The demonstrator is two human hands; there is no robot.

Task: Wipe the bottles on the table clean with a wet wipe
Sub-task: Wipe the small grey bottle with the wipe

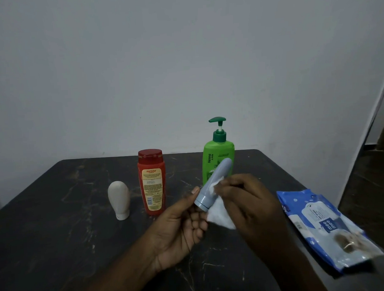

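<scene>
The left hand (181, 225) was cupped, fingers curled round the cap end of the blue tube (212, 184), which it held off the table (57, 217), tilted with its rounded end toward 1 o'clock. The right hand (251, 206) was closed on the wipe (220, 214), pinching a fold against the tube's side near its middle while the rest hung below the cap. To do this step well, the right hand would probably need to stroke the wipe along the whole length while the left turned the tube, so the back face and the cap seam also got covered; a firm hold at the cap should keep the slick tube from slipping. Three bottles stood on the table: a white one (119, 200) inverted on its cap at 10 o'clock from the hands, a red one (152, 182) at 11, and a green pump bottle (217, 161) at 12, partly behind the tube. The wipes pack (322, 225) lay at 3 o'clock. The tube's far side and label were hidden, the right fingertips were covered by the wipe, and the dim light made any dirt impossible to judge.
</scene>
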